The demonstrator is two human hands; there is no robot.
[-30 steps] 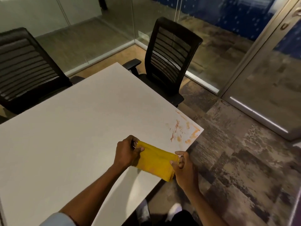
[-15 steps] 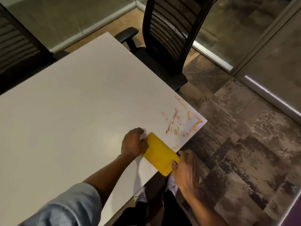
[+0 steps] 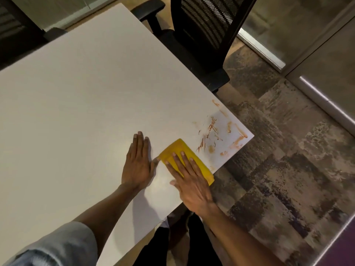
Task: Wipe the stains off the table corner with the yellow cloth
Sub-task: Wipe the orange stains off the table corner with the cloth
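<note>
Cloth: yellow cloth (image 3: 187, 160) lay folded on desk (image 3: 76, 112), stains (image 3: 217, 135) at its two o'clock.
Fingers: I saw right hand (image 3: 189, 186) flat on cloth, left hand (image 3: 137, 163) splayed, empty.
Risk: I judged a dry cloth could smear stains.

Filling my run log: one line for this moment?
right hand flat on yellow cloth | left hand flat on table | stains unwiped

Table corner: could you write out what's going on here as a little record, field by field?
surface: white table
stains: orange smears at the corner, not yet wiped
cloth: folded yellow cloth lying flat, beside the smears
right hand: right hand pressed flat on the cloth
left hand: left hand flat on the bare table, beside the cloth
nearby: black office chair past the table edge
</note>
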